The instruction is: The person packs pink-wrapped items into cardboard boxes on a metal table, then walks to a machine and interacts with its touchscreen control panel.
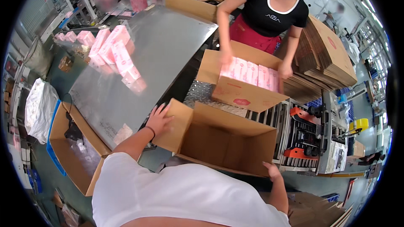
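In front of me an open cardboard box (227, 145) stands with bare brown walls and nothing visible inside. My left hand (160, 118) lies with spread fingers against its raised left flap (174, 124). At the box's near right corner, my right hand (272, 171) grips the rim, its fingers partly hidden. Just beyond stands a second cardboard box (248, 94), filled with a row of pink-and-white packs (251, 73). A co-worker in a black top has a hand at each side of that box.
A metal table (162, 33) to the left carries several pink packs (120, 56). Left of me is an open carton (73, 164) with clear plastic inside. Flattened cartons (328, 54) are stacked at right, near a roller conveyor (280, 117) and an orange-and-black machine (303, 134).
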`<action>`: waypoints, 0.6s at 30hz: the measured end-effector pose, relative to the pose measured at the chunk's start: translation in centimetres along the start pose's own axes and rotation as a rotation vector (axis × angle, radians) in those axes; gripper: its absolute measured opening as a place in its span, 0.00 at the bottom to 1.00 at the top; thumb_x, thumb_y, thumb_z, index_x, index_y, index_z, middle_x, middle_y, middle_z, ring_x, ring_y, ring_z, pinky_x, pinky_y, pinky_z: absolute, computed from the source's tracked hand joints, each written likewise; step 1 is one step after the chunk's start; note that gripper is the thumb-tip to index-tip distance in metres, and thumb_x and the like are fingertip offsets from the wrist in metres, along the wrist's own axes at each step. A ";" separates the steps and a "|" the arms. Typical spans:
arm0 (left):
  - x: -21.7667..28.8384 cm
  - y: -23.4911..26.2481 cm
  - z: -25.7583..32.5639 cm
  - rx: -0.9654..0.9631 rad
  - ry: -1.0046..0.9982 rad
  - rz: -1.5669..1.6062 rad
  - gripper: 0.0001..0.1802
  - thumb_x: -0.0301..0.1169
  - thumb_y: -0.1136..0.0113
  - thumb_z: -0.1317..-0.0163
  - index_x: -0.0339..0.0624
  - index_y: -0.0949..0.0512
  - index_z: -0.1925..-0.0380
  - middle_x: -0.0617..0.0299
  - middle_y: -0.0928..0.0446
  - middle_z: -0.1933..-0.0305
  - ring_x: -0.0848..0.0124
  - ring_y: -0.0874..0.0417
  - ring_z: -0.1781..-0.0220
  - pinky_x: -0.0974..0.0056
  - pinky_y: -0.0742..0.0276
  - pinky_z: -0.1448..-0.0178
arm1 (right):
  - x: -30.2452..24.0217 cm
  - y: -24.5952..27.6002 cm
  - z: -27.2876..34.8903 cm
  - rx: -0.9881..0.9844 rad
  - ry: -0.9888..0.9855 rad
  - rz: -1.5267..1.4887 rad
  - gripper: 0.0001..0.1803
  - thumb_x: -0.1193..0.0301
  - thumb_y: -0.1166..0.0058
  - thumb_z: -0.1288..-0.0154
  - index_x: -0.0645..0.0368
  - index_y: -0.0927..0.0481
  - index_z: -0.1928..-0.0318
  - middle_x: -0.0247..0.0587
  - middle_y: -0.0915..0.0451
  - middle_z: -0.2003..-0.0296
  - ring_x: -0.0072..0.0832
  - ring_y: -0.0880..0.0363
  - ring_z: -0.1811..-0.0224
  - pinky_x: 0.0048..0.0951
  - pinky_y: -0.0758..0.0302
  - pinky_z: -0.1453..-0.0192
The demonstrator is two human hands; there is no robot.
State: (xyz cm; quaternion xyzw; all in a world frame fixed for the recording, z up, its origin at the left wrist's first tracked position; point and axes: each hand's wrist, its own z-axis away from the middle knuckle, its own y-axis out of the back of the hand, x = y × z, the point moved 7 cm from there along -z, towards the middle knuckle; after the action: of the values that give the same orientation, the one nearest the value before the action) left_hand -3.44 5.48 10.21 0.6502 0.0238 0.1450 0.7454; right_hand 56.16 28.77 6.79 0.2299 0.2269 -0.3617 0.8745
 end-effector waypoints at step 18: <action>-21.4 10.3 11.7 1.000 0.648 1.167 0.22 0.30 0.49 0.27 0.39 0.31 0.34 0.54 0.23 0.41 0.65 0.20 0.42 0.62 0.26 0.38 | -7.0 -21.4 -5.2 0.005 0.288 -0.045 0.28 0.56 0.42 0.34 0.61 0.26 0.40 0.42 0.19 0.65 0.25 0.22 0.68 0.34 0.25 0.66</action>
State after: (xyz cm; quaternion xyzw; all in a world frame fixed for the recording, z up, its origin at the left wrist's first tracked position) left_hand -23.21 -9.94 18.79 0.7386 -0.0421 0.6601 0.1305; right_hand 34.73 21.88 1.58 0.2764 0.3543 -0.3452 0.8240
